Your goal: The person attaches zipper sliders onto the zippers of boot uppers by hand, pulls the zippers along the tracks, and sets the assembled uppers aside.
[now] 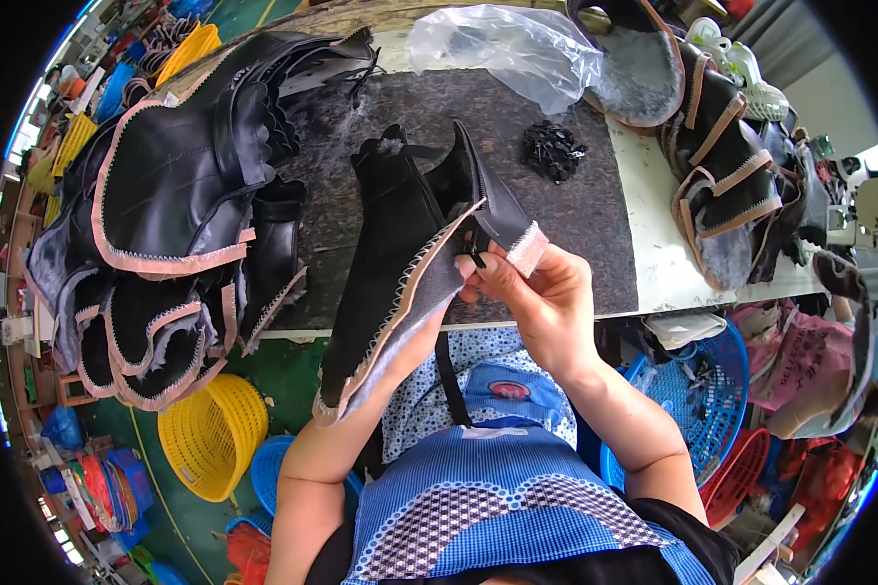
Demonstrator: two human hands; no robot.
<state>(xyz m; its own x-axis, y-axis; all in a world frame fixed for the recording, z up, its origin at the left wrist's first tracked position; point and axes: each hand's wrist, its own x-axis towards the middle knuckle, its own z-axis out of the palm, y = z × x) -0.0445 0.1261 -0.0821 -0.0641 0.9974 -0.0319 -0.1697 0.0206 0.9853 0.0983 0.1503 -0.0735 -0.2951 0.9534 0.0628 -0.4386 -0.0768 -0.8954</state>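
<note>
The fingers (pixel 486 270) of the right hand (pixel 541 297) were pinched shut on the pink-edged rim of a black shoe upper (pixel 410 263), held up over the near edge of the dark work mat (pixel 576 229). The left hand was hidden behind that upper, so I could not tell how its fingers stood, though the piece draped over it.

As for progress, I judged it mid-run: a tall heap of trimmed uppers (pixel 166 224) lay at the person's left, another stack of uppers (pixel 727 175) at the far right of the bench, and only this one was in hand. A small pile of black fittings (pixel 553 149) sat on the mat, well apart from the hands.

Of packaging, a crumpled clear plastic bag (pixel 512 44) lay at the mat's far edge. Below the bench stood a yellow basket (pixel 215 434) and a blue basket (pixel 698 400). I saw no readable labels or signs.
</note>
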